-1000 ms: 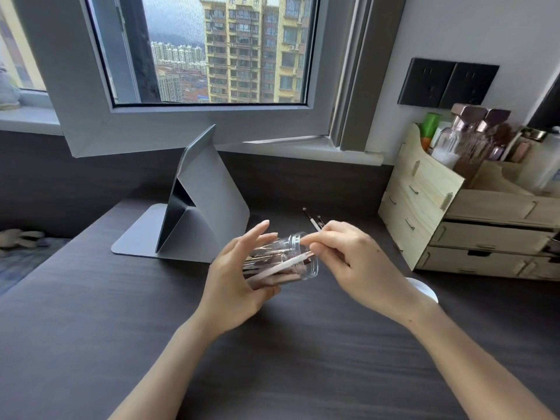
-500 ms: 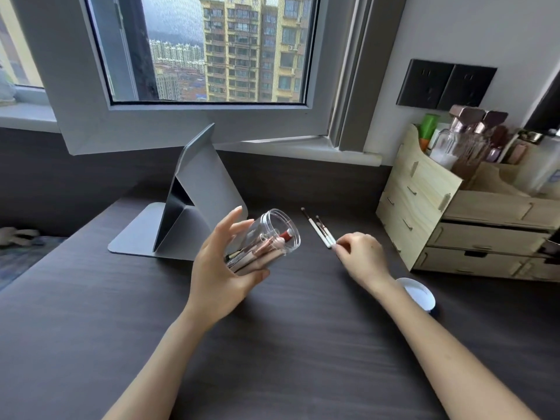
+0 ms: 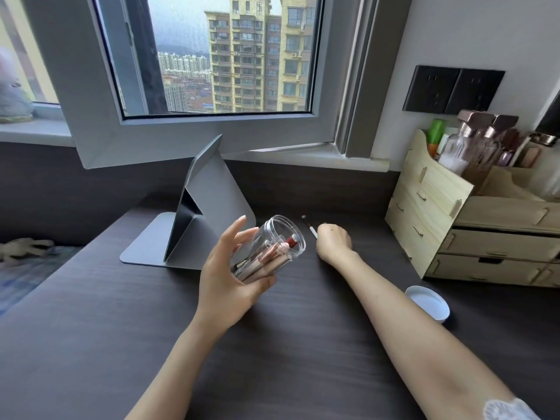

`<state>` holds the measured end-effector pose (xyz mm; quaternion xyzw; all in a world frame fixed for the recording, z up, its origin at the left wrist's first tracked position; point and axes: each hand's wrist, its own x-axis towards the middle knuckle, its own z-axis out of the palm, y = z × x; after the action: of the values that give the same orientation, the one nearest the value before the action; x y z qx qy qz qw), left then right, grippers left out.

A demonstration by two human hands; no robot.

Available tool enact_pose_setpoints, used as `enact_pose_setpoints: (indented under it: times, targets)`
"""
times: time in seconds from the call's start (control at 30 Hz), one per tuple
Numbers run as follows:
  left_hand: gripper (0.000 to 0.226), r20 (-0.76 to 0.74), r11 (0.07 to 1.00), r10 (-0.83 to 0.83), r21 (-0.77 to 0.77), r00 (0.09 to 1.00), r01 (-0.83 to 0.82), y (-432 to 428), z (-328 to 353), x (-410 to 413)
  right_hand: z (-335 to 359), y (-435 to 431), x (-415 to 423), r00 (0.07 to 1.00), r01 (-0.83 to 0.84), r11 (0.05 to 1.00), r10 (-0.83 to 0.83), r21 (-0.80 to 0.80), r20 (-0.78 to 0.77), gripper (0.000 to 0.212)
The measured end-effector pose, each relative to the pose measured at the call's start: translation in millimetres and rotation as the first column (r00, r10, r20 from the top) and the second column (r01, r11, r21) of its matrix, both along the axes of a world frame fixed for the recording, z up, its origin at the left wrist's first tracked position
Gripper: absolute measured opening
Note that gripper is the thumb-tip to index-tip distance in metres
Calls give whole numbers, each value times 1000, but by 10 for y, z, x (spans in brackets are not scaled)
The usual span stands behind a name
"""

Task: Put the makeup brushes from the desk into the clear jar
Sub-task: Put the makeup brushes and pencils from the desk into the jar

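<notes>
Clear jar (image 3: 272, 247) mid-frame, tilted, mouth toward upper right, pink-handled makeup brushes (image 3: 266, 259) bunched inside, cradled in left hand (image 3: 230, 280) with fingers spread. Right hand (image 3: 333, 242) curled over a loose brush (image 3: 309, 227) on the dark table (image 3: 106, 328) (grip hidden). White lid (image 3: 427, 303) lower right; wooden organizer (image 3: 430, 204) with bottles at right edge.
</notes>
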<state>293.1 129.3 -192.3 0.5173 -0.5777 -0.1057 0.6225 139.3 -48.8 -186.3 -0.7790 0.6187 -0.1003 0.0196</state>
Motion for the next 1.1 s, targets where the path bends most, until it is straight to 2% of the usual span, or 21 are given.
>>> enact_pose_setpoints:
  times: [0.1, 0.17, 0.2, 0.23, 0.27, 0.3, 0.33, 0.37, 0.4, 0.43, 0.5, 0.57, 0.63, 0.7, 0.77, 0.87, 0.93, 0.97, 1.0, 1.03, 1.1]
  targets:
    - [95, 2, 1000, 6, 6, 1000, -6, 4, 8, 3, 92, 98, 31, 990, -8, 994, -6, 104, 140, 21]
    - [95, 6, 1000, 9, 5, 1000, -9, 9, 10, -2, 227, 210, -4, 920, -24, 992, -27, 126, 390, 13]
    - [95, 10, 1000, 11, 5, 1000, -11, 14, 11, -6, 318, 298, -30, 820, -50, 991, -32, 128, 572, 12]
    - [95, 11, 1000, 13, 6, 1000, -13, 18, 11, -10, 418, 401, -67, 654, -90, 989, -31, 119, 755, 10]
    - [96, 13, 1000, 14, 9, 1000, -14, 21, 11, -15, 527, 527, -120, 447, -137, 987, -10, 80, 895, 6]
    - [96, 19, 1000, 14, 11, 1000, -14, 26, 12, -22, 627, 660, -189, 257, -168, 986, 44, 0, 965, 6]
    - [97, 32, 1000, 16, 11, 999, -16, 30, 16, -30, 715, 788, -260, 125, -191, 978, 113, -88, 986, 13]
    - [98, 48, 1000, 17, 12, 999, -18, 34, 17, -39, 783, 913, -322, 64, -223, 961, 184, -166, 981, 17]
    - [98, 59, 1000, 15, 15, 998, -16, 39, 19, -50, 834, 1034, -364, 77, -256, 940, 250, -224, 965, 16]
    - [97, 66, 1000, 7, 17, 998, -9, 45, 22, -64, 864, 1147, -381, 144, -291, 921, 311, -261, 939, 14]
    - [95, 79, 1000, -19, 23, 997, 17, 56, 27, -92, 844, 1294, -362, 363, -338, 892, 418, -300, 833, 9]
    - [95, 93, 999, -42, 25, 995, 40, 69, 31, -114, 775, 1349, -302, 557, -339, 888, 456, -311, 694, 8]
    - [95, 89, 998, -66, 22, 994, 64, 78, 37, -122, 707, 1359, -242, 658, -332, 899, 437, -285, 613, 16]
    - [95, 66, 996, -92, 23, 994, 90, 82, 39, -121, 662, 1352, -212, 690, -319, 914, 404, -249, 600, 22]
    - [95, 45, 995, -99, 26, 994, 98, 78, 36, -114, 654, 1345, -215, 664, -328, 921, 383, -211, 642, 22]
    - [96, 7, 996, -87, 30, 996, 87, 63, 24, -103, 678, 1278, -270, 470, -409, 903, 329, -128, 819, 22]
    - [97, -14, 997, -70, 21, 997, 71, 47, 9, -84, 650, 1129, -352, 318, -344, 932, 231, -116, 919, 23]
    - [97, -22, 998, -63, 16, 998, 64, 40, 4, -73, 618, 1021, -408, 297, -261, 959, 188, -109, 936, 22]
    - [97, -29, 998, -57, 11, 998, 58, 33, 1, -63, 568, 896, -469, 342, -153, 982, 157, -110, 926, 23]
    - [97, -34, 999, -52, 5, 998, 52, 26, -3, -55, 496, 754, -534, 441, -39, 993, 121, -115, 889, 25]
    - [97, -45, 999, -47, -2, 998, 47, 15, -9, -41, 325, 487, -640, 703, 104, 987, 13, -122, 711, 26]
